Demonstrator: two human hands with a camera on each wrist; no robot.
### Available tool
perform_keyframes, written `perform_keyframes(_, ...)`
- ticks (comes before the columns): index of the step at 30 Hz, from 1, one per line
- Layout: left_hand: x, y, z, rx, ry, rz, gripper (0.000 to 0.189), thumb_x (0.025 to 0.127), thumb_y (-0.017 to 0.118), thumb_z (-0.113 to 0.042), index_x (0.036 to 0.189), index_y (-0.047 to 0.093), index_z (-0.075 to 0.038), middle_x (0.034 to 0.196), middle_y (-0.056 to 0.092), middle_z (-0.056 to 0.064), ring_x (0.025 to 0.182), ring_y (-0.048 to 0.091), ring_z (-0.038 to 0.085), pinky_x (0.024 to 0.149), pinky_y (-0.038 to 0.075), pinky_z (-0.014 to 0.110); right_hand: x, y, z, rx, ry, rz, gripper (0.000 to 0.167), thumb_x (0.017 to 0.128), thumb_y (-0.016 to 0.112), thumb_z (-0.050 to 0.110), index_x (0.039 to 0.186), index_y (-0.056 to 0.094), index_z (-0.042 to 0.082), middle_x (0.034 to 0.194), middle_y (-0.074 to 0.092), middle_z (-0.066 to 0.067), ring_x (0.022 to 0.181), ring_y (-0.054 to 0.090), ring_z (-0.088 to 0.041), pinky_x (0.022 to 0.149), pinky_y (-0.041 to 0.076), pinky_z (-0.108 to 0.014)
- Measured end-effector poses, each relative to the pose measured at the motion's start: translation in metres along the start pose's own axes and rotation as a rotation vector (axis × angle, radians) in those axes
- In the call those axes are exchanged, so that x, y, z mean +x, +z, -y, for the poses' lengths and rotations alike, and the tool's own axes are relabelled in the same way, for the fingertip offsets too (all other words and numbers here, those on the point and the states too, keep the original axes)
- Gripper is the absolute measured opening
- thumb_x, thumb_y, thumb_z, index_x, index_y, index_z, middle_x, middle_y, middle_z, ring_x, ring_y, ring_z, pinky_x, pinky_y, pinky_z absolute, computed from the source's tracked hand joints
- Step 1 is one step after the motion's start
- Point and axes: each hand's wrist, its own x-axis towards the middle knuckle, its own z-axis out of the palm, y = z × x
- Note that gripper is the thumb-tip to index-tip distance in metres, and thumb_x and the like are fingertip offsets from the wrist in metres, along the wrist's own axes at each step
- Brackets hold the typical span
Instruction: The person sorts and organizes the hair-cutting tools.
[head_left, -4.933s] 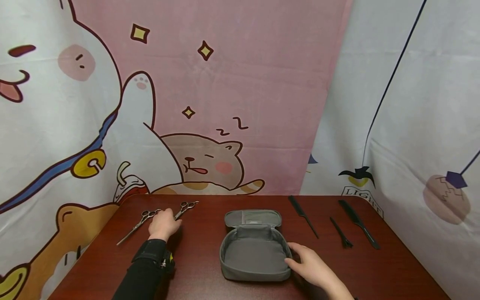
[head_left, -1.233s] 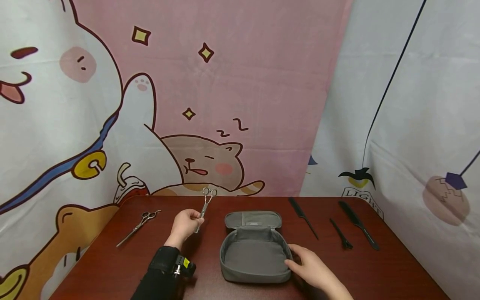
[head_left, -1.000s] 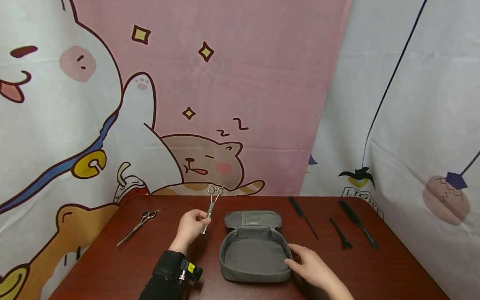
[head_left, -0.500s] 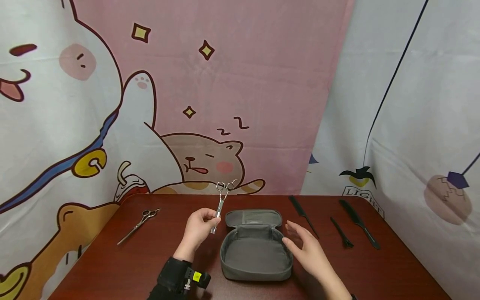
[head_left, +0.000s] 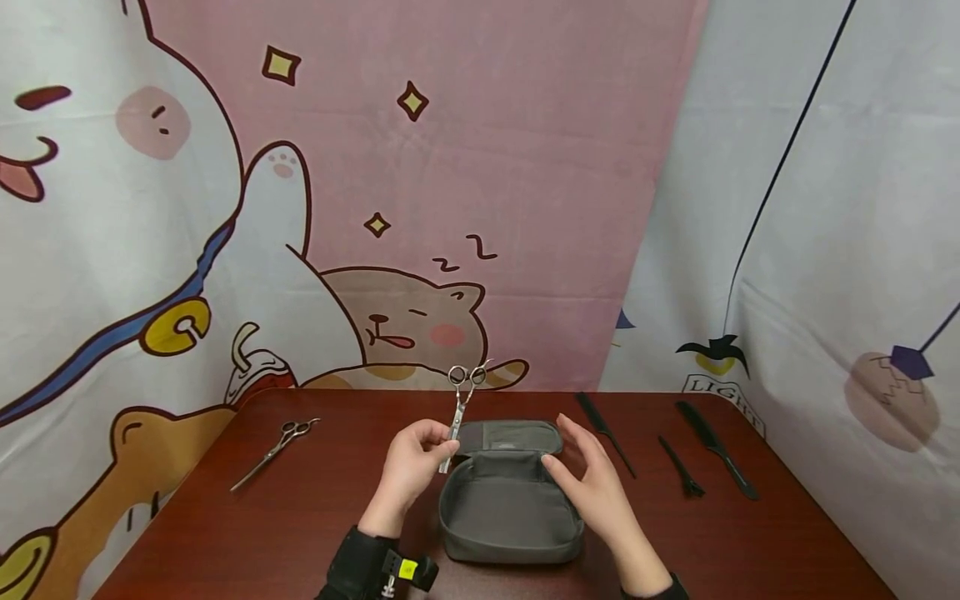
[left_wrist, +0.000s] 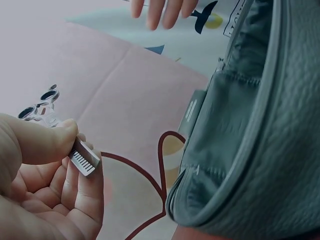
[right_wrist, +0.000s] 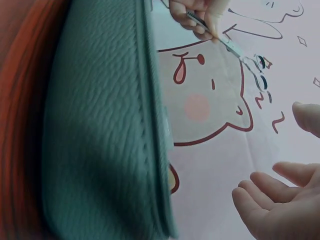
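My left hand pinches a pair of silver thinning scissors by the blades, the finger loops pointing up. In the left wrist view the comb-like teeth show past the thumb. A grey zippered case sits on the table with its lid folded back, its inside showing bare lining. The scissors stand upright at the left of that lid. My right hand hovers over the case's right rear side, fingers spread and holding nothing; the right wrist view shows its fingers beside the case.
A second pair of scissors lies at the table's left. To the right lie a black tail comb, a black hair clip and a wide black comb with a handle. A printed cloth hangs behind the table.
My left hand has picked the thinning scissors off the table and carried them right to the case. My right hand has let go of the case's right rim and moved up and inward.
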Motion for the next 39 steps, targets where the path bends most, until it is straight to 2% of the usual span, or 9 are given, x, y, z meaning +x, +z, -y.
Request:
perform_keyframes(4,-0.002,0.002,0.0,-0.013,0.011,0.009,0.007,0.086,0.074,-0.001,0.087,0.067,-0.001,0.075,0.059,0.004,0.067,0.05,0.019,0.056,0.041,0.03,0.005,0.005,0.004,0.051,-0.005,-0.017,0.065,0.095,0.069,0.015,0.149,0.037,0.001,0.147,0.045,-0.019,0.132,0.046,-0.036,0.1,0.042,-0.052)
perform_keyframes(9,-0.004,0.005,-0.001,-0.02,0.021,0.014,0.007,0.086,0.074,0.0,0.087,0.067,0.0,0.075,0.059,0.003,0.067,0.049,0.019,0.055,0.041,0.03,0.009,0.01,0.005,0.126,-0.012,-0.041,0.067,0.093,0.07,0.011,0.15,0.035,0.001,0.146,0.047,-0.016,0.131,0.047,-0.033,0.103,0.042,-0.045)
perform_keyframes(13,-0.007,0.007,-0.006,-0.03,0.03,0.026,0.007,0.085,0.074,0.001,0.087,0.067,0.0,0.074,0.058,0.003,0.066,0.049,0.018,0.055,0.042,0.029,0.008,0.01,0.006,0.175,-0.037,-0.059,0.065,0.093,0.069,0.009,0.149,0.036,-0.001,0.145,0.048,-0.018,0.13,0.047,-0.035,0.103,0.043,-0.033)
perform_keyframes(17,-0.01,0.009,-0.01,-0.033,0.049,0.044,0.008,0.085,0.075,0.001,0.087,0.067,0.0,0.075,0.057,0.004,0.067,0.049,0.018,0.056,0.042,0.029,0.007,0.01,0.005,0.242,-0.018,-0.072,0.065,0.093,0.069,0.006,0.149,0.037,0.0,0.144,0.048,-0.017,0.131,0.046,-0.034,0.1,0.041,-0.019)
perform_keyframes(23,-0.015,0.017,-0.012,-0.03,0.079,0.085,0.008,0.085,0.075,0.0,0.089,0.067,-0.001,0.077,0.06,0.003,0.069,0.051,0.017,0.06,0.044,0.028,0.005,0.015,0.006,0.351,0.022,-0.062,0.063,0.092,0.068,0.001,0.148,0.038,0.001,0.143,0.049,-0.017,0.131,0.047,-0.031,0.1,0.043,-0.023)
perform_keyframes(31,-0.023,0.032,-0.016,-0.03,0.1,0.168,0.007,0.085,0.076,-0.003,0.086,0.069,-0.003,0.076,0.064,0.001,0.065,0.055,0.011,0.056,0.045,0.025,0.001,0.026,0.007,0.39,0.042,-0.055,0.058,0.093,0.066,-0.001,0.145,0.041,-0.003,0.137,0.051,-0.026,0.123,0.054,-0.027,0.094,0.046,-0.019)
perform_keyframes(39,-0.028,0.039,-0.016,-0.02,0.102,0.225,0.008,0.085,0.076,-0.004,0.085,0.069,-0.006,0.076,0.063,-0.001,0.064,0.056,0.01,0.055,0.046,0.025,0.0,0.034,0.008,0.46,0.082,-0.05,0.051,0.095,0.064,0.001,0.141,0.044,-0.006,0.131,0.054,-0.027,0.116,0.059,-0.021,0.091,0.048,-0.021)
